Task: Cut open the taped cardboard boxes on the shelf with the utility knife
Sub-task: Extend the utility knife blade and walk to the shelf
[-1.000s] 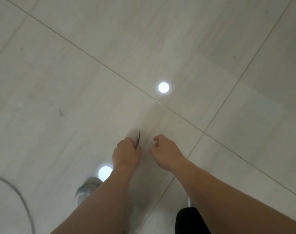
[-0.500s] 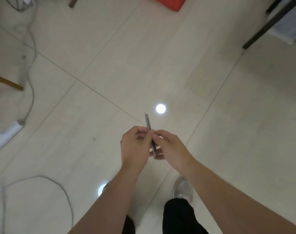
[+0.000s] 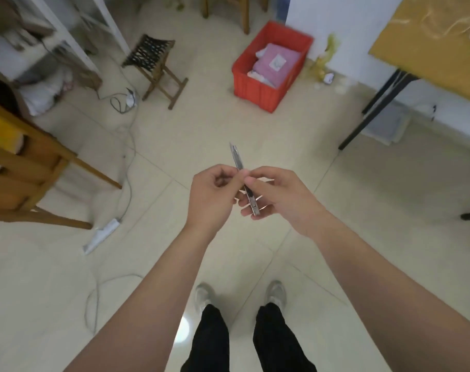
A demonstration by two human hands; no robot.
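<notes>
Both hands hold the utility knife (image 3: 244,181): left hand (image 3: 211,194) fingers pinch its middle, right hand (image 3: 278,196) fingers curl around its handle

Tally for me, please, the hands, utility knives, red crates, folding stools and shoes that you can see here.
hands: 2, the left hand and the right hand
utility knife: 1
red crate: 1
folding stool: 1
shoes: 2, left shoe and right shoe
total: 7
</notes>
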